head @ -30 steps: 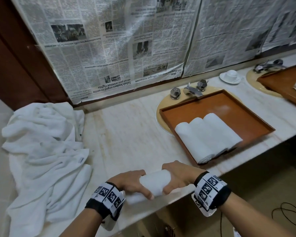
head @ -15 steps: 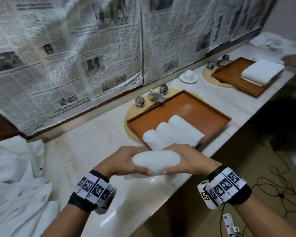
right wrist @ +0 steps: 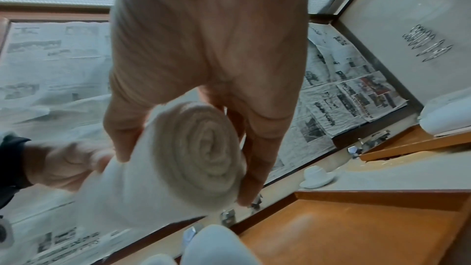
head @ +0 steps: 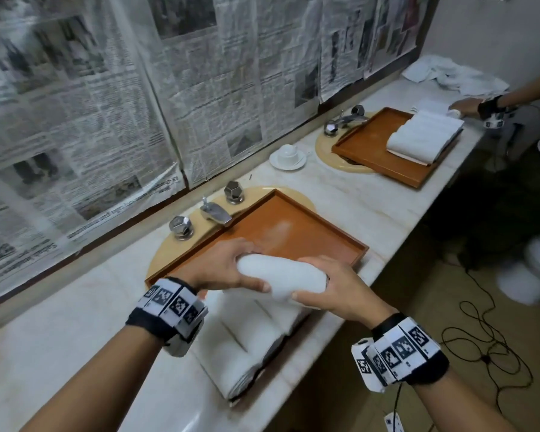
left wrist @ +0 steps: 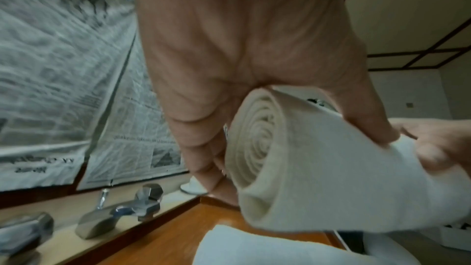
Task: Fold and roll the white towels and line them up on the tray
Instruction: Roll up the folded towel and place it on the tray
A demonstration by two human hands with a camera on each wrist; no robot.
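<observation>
above the tray (head: 296, 227), both hands grip rolled towel (head: 282, 277).

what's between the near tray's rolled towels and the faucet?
Head view: bare orange tray floor, partly hidden by both hands carrying a rolled towel above it. The towel row and faucet bound it.

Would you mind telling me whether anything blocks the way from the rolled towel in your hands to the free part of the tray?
Nothing visible does. The rolled towel is over the tray, whose floor beyond the towels already laid is bare.
</observation>
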